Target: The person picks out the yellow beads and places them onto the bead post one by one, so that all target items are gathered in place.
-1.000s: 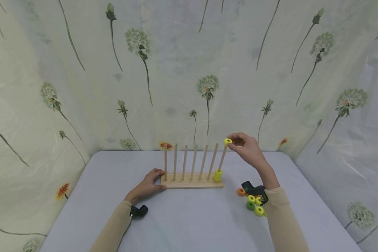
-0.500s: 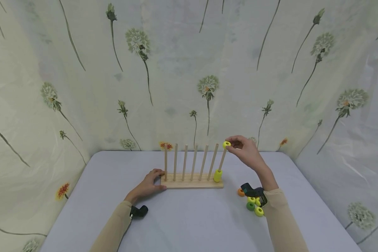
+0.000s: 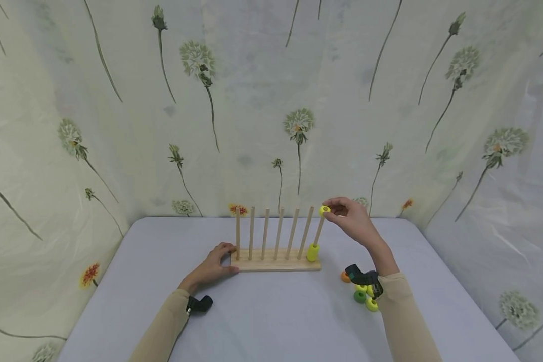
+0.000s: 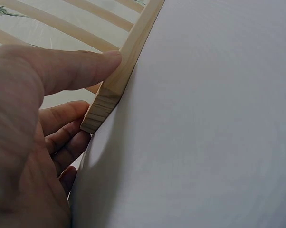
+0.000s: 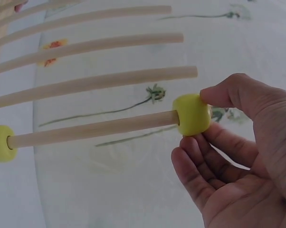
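Observation:
Between thumb and fingers my right hand (image 3: 354,219) pinches a yellow bead (image 5: 192,115), whose hole is round the top end of the rightmost peg (image 5: 95,129). Lower on that peg, yellow beads (image 3: 312,253) sit at the base. The wooden peg rack (image 3: 276,265) has several upright pegs in a row; the others carry no beads. My left hand (image 3: 214,263) grips the left end of the rack's base (image 4: 119,78), thumb on the front edge and fingers behind, as the left wrist view shows.
Loose beads lie on the white table (image 3: 280,317) right of the rack: a green bead (image 3: 359,296), an orange bead (image 3: 345,276) and several yellow beads (image 3: 371,304), partly hidden by the right wrist camera (image 3: 364,276). A flowered curtain (image 3: 253,125) hangs behind.
My right hand has come slightly down and left, bringing the yellow bead onto the tip of the rightmost peg. The left hand and rack have stayed in place.

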The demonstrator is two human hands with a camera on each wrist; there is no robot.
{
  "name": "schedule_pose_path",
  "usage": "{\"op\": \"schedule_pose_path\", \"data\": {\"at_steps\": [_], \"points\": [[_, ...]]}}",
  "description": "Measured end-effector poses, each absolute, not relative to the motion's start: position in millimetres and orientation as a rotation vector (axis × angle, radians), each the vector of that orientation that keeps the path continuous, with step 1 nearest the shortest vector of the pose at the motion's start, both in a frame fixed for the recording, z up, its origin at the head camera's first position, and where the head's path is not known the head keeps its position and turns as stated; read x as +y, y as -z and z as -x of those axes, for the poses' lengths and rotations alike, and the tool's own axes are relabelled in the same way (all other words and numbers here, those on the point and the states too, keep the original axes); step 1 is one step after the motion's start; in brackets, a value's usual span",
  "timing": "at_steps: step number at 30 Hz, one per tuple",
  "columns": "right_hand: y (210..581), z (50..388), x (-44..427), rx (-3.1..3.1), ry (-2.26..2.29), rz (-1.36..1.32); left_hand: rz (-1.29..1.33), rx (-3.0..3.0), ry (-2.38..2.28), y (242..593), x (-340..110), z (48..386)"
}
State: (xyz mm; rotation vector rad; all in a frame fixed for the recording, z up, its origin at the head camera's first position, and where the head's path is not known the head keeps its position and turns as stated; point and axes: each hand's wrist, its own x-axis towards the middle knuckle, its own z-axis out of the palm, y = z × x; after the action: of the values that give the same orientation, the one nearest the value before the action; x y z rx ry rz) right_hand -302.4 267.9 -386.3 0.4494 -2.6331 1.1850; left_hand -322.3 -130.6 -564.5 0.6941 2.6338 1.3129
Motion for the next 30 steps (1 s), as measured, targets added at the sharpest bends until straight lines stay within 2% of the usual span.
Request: {"op": "schedule_pose_path", "data": {"at_steps": [30], "points": [[395.0, 303.6, 271.2, -2.661, -1.157, -0.416, -0.692, 2.640, -1.297, 565.2, -130.4, 322.5]]}}
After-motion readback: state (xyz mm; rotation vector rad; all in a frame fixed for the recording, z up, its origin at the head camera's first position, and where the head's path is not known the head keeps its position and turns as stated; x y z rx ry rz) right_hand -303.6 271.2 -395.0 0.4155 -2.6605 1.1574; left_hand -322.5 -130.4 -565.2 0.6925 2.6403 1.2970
